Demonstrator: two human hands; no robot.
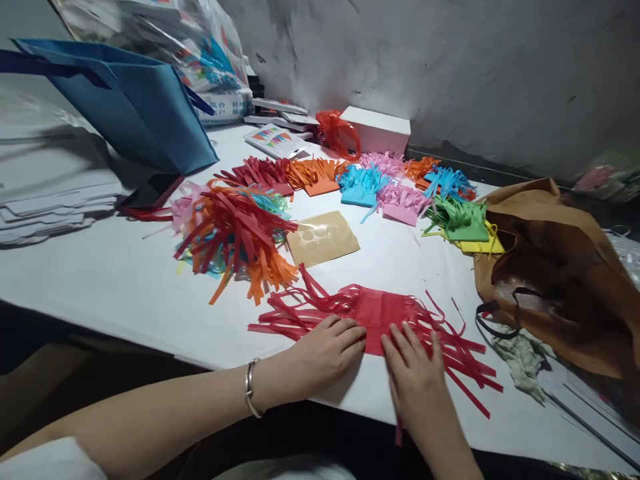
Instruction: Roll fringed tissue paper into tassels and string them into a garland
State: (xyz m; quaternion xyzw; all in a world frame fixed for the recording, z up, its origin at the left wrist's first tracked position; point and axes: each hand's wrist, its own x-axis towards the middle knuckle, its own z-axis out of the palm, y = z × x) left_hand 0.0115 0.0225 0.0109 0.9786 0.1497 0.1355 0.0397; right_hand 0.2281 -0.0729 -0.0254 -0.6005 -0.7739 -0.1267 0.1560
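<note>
- Across the white table (120,290), a brown bag (575,223) is sagging at the right and a blue bag (130,107) is leaning at the far left.
- Nearer the person, a red fringed sheet (381,310) is lying flat, strips fanning to both sides; thin as it looks, it is probably wanting light, even pressure, edges kept square and strips untangled.
- At its lower left, the left hand (323,353) is resting with fingers close together; its thumb is hiding, so I cannot tell whether it is pinching.
- At its lower right, the right hand (415,373) is lying with fingers spread; the sheet's plain middle is showing between both hands and reaching beyond the fingertips.
- Around the left wrist, a bracelet (250,388) is circling.
</note>
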